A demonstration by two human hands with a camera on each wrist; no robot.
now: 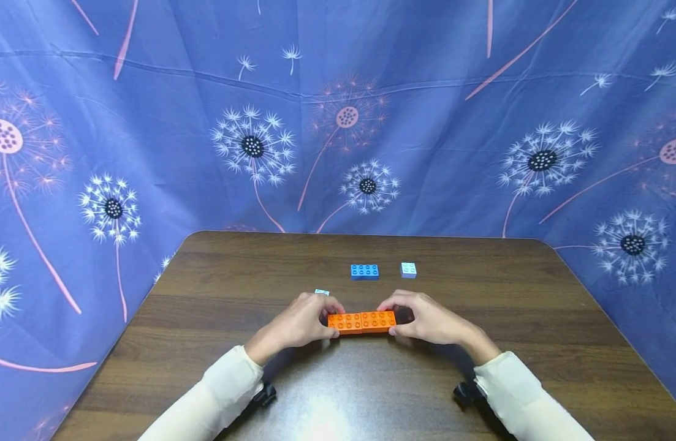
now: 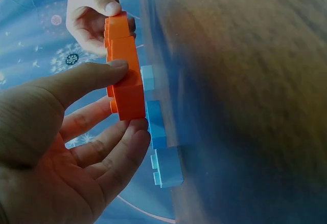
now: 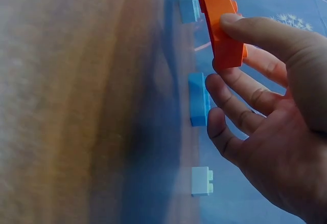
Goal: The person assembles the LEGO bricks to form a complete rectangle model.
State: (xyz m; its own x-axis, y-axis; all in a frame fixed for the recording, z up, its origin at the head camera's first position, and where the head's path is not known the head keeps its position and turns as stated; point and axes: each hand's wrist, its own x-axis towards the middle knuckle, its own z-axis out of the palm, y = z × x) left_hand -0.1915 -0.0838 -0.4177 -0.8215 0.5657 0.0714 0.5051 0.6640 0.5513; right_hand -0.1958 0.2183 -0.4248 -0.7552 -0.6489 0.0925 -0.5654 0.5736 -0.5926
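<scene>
Two orange toy building bricks are held end to end in a row, studs up in the head view. My left hand pinches the left orange brick between thumb and fingers. At the other end, my right hand grips the right orange brick the same way. A thin seam shows where the two bricks meet. In the left wrist view, the thumb lies on the long side of the left brick. The right wrist view shows the right thumb pressed against its brick.
Behind the hands, a blue brick and a small pale blue brick stand on the wooden table. Another light blue brick is partly hidden behind my left hand. A blue dandelion-print cloth hangs beyond the table's far edge.
</scene>
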